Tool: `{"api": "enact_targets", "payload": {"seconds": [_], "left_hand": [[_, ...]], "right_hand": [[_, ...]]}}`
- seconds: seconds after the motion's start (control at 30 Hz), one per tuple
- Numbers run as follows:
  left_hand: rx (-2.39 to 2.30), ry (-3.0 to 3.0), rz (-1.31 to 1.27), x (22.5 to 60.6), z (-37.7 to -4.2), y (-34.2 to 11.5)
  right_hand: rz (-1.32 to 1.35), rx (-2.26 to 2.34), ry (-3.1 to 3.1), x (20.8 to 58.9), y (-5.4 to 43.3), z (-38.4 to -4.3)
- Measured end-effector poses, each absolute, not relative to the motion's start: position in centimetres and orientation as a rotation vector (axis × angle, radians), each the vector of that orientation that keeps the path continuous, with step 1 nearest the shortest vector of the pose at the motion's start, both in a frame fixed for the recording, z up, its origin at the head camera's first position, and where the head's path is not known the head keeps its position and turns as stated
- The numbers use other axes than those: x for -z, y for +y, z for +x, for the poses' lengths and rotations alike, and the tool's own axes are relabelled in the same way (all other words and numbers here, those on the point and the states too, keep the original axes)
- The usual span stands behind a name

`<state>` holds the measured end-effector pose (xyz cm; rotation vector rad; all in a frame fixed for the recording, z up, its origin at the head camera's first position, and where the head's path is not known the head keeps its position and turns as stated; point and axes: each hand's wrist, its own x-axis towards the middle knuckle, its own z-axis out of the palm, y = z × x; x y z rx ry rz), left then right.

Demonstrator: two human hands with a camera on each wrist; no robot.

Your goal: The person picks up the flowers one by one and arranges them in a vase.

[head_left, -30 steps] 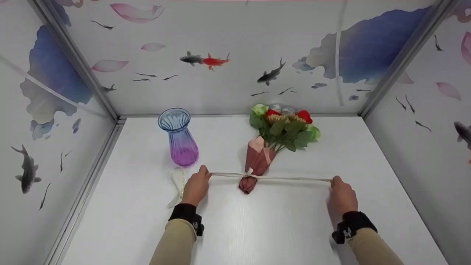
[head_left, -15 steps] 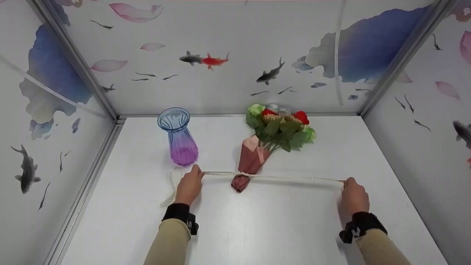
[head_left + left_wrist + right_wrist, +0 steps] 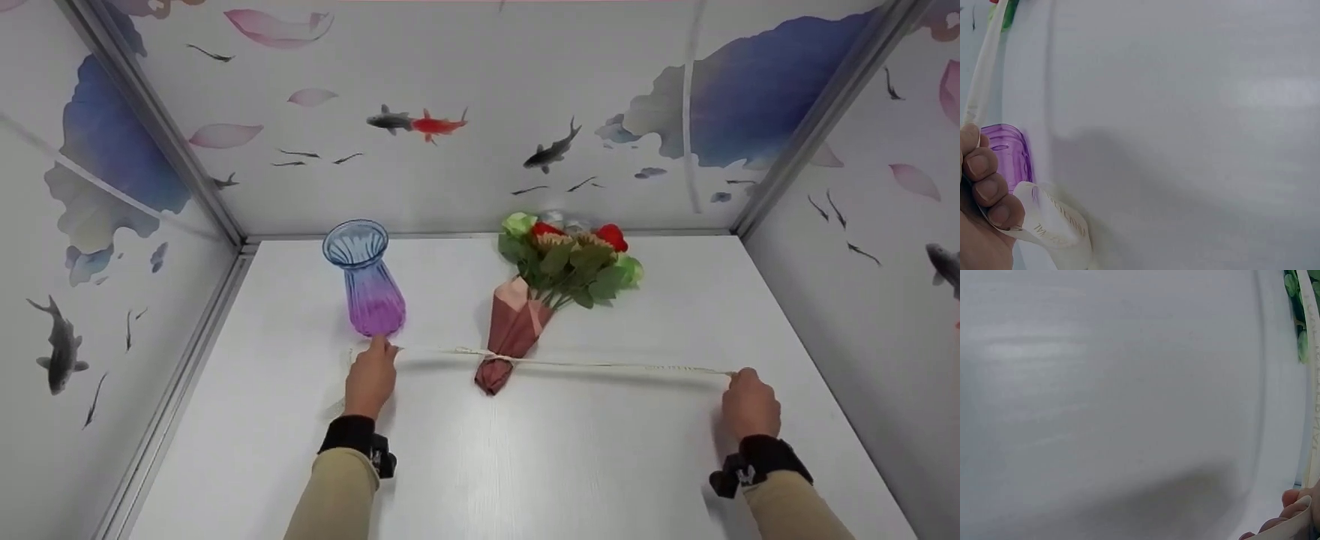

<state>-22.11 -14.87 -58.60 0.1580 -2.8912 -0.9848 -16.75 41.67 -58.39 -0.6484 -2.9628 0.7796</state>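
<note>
One ribbon [image 3: 984,67] crosses the bouquet [image 3: 561,264], pinched in curled left grip [image 3: 369,381] and right grip [image 3: 751,405].

Two tan-sleeved arms [image 3: 334,495] are pointing forward, hands standing well apart.
From here I'm seeing the left hand [image 3: 370,380] gripping, fingers curling toward the palm; the right hand [image 3: 752,405] is pinching, fingers bending too, and is sitting slightly nearer the body.
</note>
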Motion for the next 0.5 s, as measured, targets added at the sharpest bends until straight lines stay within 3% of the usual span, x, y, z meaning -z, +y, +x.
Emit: {"api": "enact_targets", "payload": {"seconds": [0.5], "left_hand": [[1.044,-2.872,0.151,58.66,-21.85,-14.91]], "right_hand": [[-0.578,-0.836,-2.978,58.35,41.13,-16.16]]}}
